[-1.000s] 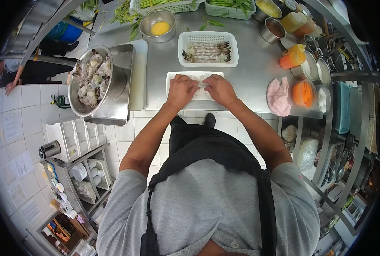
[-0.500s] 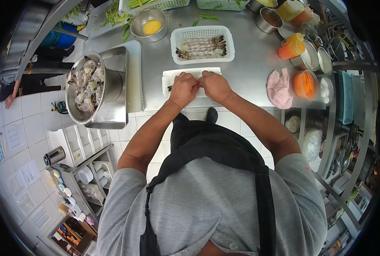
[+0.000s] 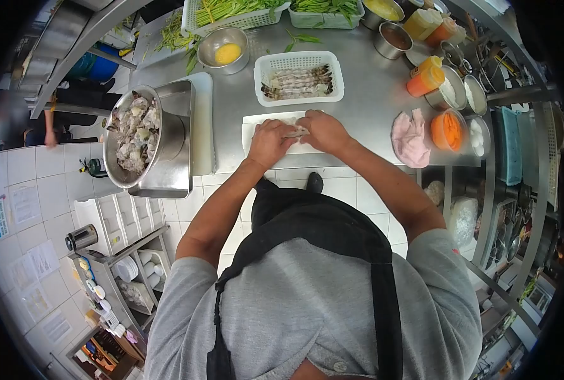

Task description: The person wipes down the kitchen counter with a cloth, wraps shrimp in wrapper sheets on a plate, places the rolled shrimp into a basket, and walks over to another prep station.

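The fingers of the left hand point(image 3: 270, 144) and the right hand point(image 3: 325, 132) are bending inward and meeting around one small, pale piece, which I am taking to be a peeled shrimp point(image 3: 298, 133). As far as I am seeing through the head camera, both sets of fingers are clamping on it, the left from its left end and the right from its right; the exact grip is hiding behind the knuckles. The shrimp is lying just above the centre of the frame, between the fingertips and over the white tray point(image 3: 249, 134) near the front edge of the tabletop point(image 3: 234, 107). Its visible length is running roughly crosswise, from one hand toward the other, though I cannot tell its full shape. Neither hand is sitting clearly nearer; both are touching it.

Straight beyond the hands, at upper centre, the white basket point(image 3: 299, 97) is holding a row of shrimps point(image 3: 297, 82), their long axes also running crosswise. Off to the left of the frame, well apart from the left hand, the colander point(image 3: 157, 136) is holding a heap of raw shellfish point(image 3: 133, 136). The pink cloth point(image 3: 410, 139) is resting right of the right hand.
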